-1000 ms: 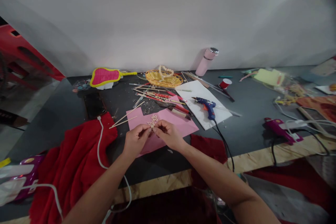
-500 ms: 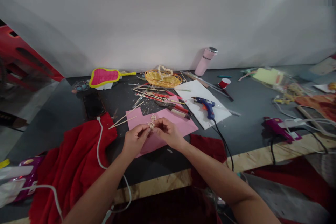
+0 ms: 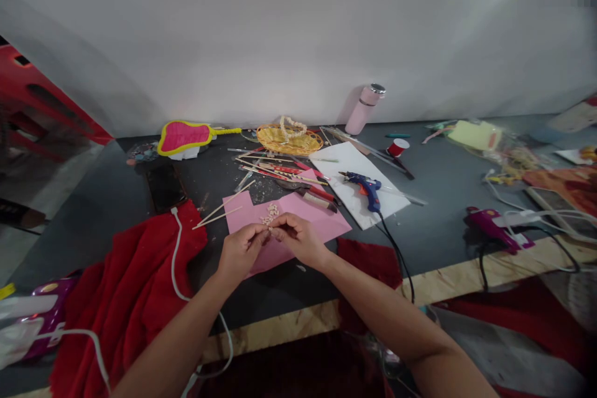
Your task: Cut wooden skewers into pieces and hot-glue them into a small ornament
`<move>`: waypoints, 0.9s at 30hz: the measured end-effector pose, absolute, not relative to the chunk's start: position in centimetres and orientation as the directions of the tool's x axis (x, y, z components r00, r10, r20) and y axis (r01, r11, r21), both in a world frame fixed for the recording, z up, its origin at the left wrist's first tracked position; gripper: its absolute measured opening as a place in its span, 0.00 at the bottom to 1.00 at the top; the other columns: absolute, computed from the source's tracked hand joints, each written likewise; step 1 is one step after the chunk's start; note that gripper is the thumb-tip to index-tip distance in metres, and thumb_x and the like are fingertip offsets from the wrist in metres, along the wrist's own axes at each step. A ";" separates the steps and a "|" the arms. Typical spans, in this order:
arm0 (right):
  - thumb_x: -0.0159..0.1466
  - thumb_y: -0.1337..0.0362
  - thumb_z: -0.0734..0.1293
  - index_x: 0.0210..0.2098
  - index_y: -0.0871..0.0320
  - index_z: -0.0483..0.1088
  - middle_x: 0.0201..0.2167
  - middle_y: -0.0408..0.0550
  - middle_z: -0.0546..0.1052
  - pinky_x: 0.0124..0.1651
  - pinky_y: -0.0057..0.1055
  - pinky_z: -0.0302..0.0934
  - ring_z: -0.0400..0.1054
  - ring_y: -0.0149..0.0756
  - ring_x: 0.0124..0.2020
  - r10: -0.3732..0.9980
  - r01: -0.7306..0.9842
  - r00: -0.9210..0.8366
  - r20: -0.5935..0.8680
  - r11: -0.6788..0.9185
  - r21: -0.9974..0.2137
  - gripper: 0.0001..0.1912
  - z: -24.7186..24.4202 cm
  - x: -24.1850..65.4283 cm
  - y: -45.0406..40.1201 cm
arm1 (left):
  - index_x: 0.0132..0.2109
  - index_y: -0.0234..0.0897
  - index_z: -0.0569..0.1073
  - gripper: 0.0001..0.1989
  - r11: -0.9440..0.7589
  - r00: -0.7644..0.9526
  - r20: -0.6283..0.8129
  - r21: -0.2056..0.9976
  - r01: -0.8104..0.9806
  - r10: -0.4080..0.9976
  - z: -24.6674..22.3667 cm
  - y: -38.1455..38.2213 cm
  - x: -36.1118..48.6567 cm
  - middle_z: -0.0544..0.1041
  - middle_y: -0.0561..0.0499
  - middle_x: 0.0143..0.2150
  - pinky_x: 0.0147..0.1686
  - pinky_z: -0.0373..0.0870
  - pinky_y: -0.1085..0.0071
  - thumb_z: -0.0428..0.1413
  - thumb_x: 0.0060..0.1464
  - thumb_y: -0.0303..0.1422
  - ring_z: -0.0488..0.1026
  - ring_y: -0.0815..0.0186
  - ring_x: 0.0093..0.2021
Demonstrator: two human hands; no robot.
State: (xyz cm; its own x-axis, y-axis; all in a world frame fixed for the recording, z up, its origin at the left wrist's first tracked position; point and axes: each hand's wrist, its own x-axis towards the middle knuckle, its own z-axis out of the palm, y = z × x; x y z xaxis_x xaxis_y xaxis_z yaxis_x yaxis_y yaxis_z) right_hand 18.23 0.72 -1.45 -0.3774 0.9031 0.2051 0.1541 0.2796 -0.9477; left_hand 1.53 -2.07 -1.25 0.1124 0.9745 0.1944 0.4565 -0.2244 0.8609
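Note:
A small cluster of pale, bead-like pieces (image 3: 269, 214) shows just beyond my fingertips, over pink paper (image 3: 275, 256). Whether the cluster lies on the paper or hangs from my fingers, I cannot tell. My left hand (image 3: 243, 251) comes in from the left with thumb and forefinger pinched together. Opposite it, my right hand (image 3: 301, 240) pinches too, and the fingertips of both hands nearly meet. What sits between them is tiny and mostly hidden. Behind the hands lie pliers with red-and-black handles (image 3: 319, 199) and several thin wooden sticks (image 3: 265, 168).
A blue glue gun (image 3: 366, 188) rests on white board (image 3: 347, 158), its cord running off the front edge. Behind are a wicker basket (image 3: 298, 144), a pink bottle (image 3: 364, 111) and a thread spool (image 3: 398, 147). On the left lie a phone (image 3: 165, 188) and red cloth (image 3: 135, 273).
Both hands stay almost in place. My fingertips have drawn closer together, and the right-hand fingers have curled in and lowered slightly, covering the near part of the pale cluster.

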 end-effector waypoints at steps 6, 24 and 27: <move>0.61 0.64 0.63 0.36 0.57 0.69 0.32 0.46 0.72 0.34 0.26 0.62 0.66 0.30 0.32 0.849 0.224 -0.395 0.350 0.458 -0.860 0.05 -0.7 18.6 0.7 | 0.38 0.36 0.74 0.09 -0.097 0.098 0.080 0.978 0.186 0.992 -1.0 -1.9 1.9 0.75 0.53 0.28 0.33 0.69 0.73 0.52 0.54 0.35 0.72 0.69 0.28; 0.62 0.66 0.62 0.39 0.56 0.68 0.33 0.48 0.71 0.39 0.30 0.64 0.66 0.32 0.34 0.760 0.293 -0.491 0.426 0.605 -0.740 0.07 -0.9 18.7 0.8 | 0.41 0.33 0.71 0.14 0.209 0.146 -0.173 0.936 -0.285 0.974 -0.8 -1.5 1.6 0.76 0.51 0.30 0.33 0.71 0.70 0.60 0.46 0.33 0.73 0.70 0.27; 0.62 0.66 0.61 0.39 0.56 0.68 0.33 0.48 0.71 0.38 0.30 0.64 0.66 0.32 0.33 0.763 0.291 -0.488 0.425 0.601 -0.744 0.07 -0.9 18.7 0.8 | 0.41 0.33 0.71 0.14 0.215 0.163 -0.171 0.927 -0.307 0.972 -0.8 -1.5 1.6 0.76 0.51 0.30 0.33 0.71 0.71 0.60 0.46 0.33 0.73 0.69 0.28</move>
State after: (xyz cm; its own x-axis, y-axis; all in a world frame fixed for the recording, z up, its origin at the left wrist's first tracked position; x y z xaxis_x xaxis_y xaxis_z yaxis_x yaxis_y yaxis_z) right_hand 18.68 0.82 -0.93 -0.4878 0.7626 0.4250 0.2912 0.6010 -0.7443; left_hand 1.57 -1.46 -0.84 0.1628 0.9717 -0.1712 -0.3067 0.2148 0.9272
